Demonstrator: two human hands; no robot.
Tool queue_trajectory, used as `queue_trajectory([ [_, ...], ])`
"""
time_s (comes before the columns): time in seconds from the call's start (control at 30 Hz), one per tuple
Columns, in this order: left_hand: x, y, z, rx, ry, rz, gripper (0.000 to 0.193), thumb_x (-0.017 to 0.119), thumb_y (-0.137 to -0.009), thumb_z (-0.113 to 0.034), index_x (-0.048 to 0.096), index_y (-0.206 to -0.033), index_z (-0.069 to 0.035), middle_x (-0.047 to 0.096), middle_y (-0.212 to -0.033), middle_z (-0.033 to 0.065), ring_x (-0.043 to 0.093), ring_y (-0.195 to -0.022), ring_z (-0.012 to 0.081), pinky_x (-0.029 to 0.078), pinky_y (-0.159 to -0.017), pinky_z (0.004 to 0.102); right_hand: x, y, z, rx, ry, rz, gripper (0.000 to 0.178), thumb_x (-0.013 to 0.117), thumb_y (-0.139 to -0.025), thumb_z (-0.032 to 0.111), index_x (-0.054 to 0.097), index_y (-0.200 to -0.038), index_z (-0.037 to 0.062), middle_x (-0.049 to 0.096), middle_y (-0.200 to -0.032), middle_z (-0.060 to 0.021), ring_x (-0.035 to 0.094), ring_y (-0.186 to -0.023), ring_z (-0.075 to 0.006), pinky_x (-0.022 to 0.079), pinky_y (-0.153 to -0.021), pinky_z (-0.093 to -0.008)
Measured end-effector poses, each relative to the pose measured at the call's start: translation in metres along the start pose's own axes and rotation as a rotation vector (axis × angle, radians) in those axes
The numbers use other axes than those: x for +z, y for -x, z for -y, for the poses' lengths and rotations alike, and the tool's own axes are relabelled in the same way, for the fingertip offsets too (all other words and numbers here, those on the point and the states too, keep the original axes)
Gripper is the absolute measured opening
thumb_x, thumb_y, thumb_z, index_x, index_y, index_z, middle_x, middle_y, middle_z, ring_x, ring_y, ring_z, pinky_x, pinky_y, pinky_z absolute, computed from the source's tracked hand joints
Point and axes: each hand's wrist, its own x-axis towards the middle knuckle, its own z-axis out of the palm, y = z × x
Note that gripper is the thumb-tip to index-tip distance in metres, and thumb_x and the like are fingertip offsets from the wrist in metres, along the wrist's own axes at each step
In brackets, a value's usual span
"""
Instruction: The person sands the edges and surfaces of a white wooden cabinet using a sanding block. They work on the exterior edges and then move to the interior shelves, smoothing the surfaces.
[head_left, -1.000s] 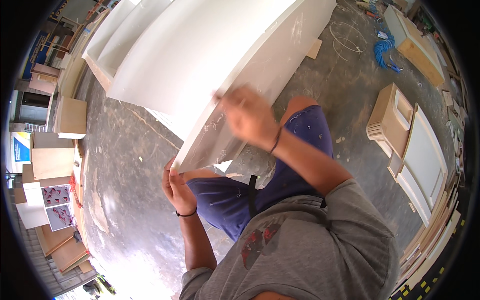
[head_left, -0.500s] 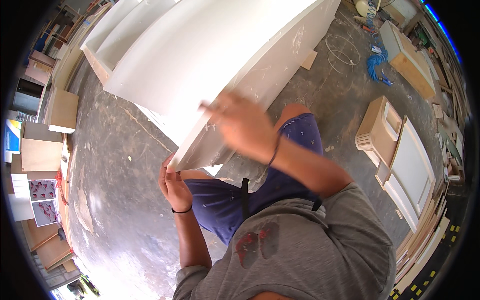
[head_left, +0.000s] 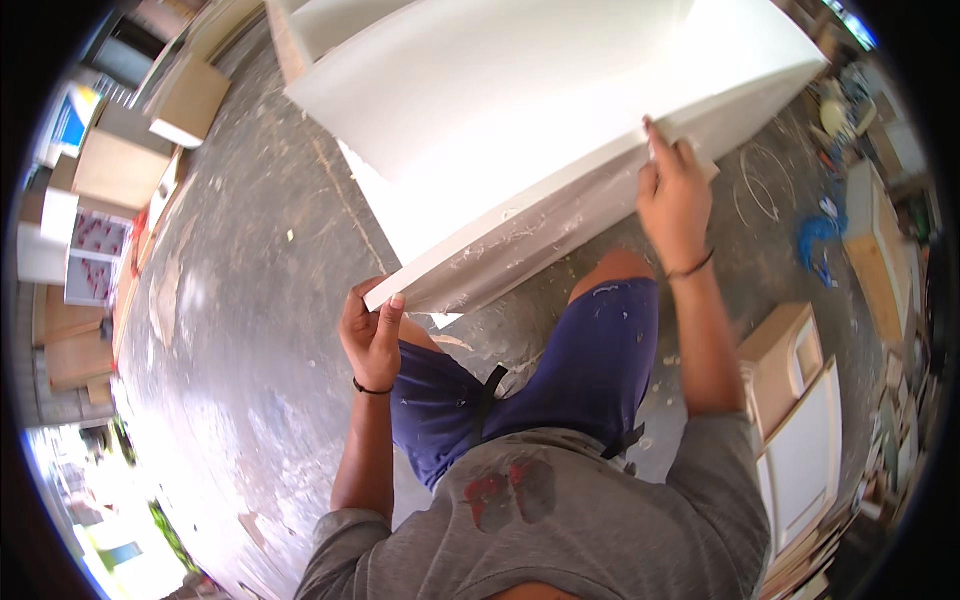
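Note:
A large white cabinet with open compartments lies tilted across the top of the view. Its side panel faces me, the outer face bare and grey with white smears and strands. At the panel's near left corner, my left hand grips the end, thumb on the near side and fingers behind. Farther right, my right hand rests by the panel's long upper edge. Its index finger stretches out onto that edge and the thumb stands apart; the other fingers are partly curled. No tool can be made out in it.
My knees are bent beneath the panel on the grey floor. To the right lie a small wooden box, a white-faced panel, a coiled blue hose and a long wooden box. Wooden boxes stand at left.
My right hand has slid away to the right, farther along the panel's edge. My left hand keeps its hold on the corner. The whole view has turned, so the cabinet appears shifted right.

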Motion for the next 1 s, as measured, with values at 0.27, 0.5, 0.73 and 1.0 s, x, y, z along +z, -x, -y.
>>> queue_trajectory([
  [0.27,0.0,0.003,-0.004,-0.036,0.037,-0.006,0.027,0.06,-0.097,-0.016,0.056,-0.115,0.003,0.064,-0.108,0.0084,0.058,-0.103,0.0142,0.045,-0.091,0.0291,0.006,0.035,0.063,-0.157,-0.468,0.075,0.049,0.058,-0.079,-0.002,0.064,-0.125,0.0132,0.053,-0.08,-0.0079,0.056,-0.066,-0.0253,0.049,-0.058,-0.0351],
  [0.5,-0.003,0.008,0.029,-0.153,-0.076,0.028,0.027,0.07,-0.088,-0.006,0.058,-0.111,0.003,0.067,-0.101,0.0047,0.059,-0.097,0.0108,0.046,-0.087,0.0261,-0.009,-0.013,-0.033,0.037,-0.206,-0.045,0.044,0.055,-0.084,-0.004,0.061,-0.126,0.0056,0.06,-0.093,-0.0134,0.062,-0.076,-0.0273,0.051,-0.067,-0.0359],
  [0.73,-0.01,-0.007,0.042,-0.163,-0.182,0.223,0.031,0.076,-0.081,-0.006,0.066,-0.108,0.002,0.072,-0.098,0.0104,0.068,-0.084,0.0154,0.053,-0.077,0.0302,-0.001,-0.019,-0.037,0.058,0.033,-0.04,0.045,0.055,-0.084,-0.002,0.063,-0.126,0.0109,0.061,-0.097,-0.0128,0.064,-0.081,-0.0279,0.052,-0.069,-0.0371],
  [1.0,-0.013,-0.046,0.066,-0.028,-0.121,0.701,0.043,0.071,-0.084,-0.007,0.06,-0.124,-0.001,0.069,-0.108,0.0153,0.067,-0.096,0.0251,0.051,-0.085,0.0327,0.013,0.018,0.093,-0.097,0.0,-0.008,0.048,0.056,-0.078,-0.003,0.064,-0.123,0.0136,0.052,-0.082,-0.0119,0.057,-0.072,-0.0311,0.048,-0.064,-0.0403],
])
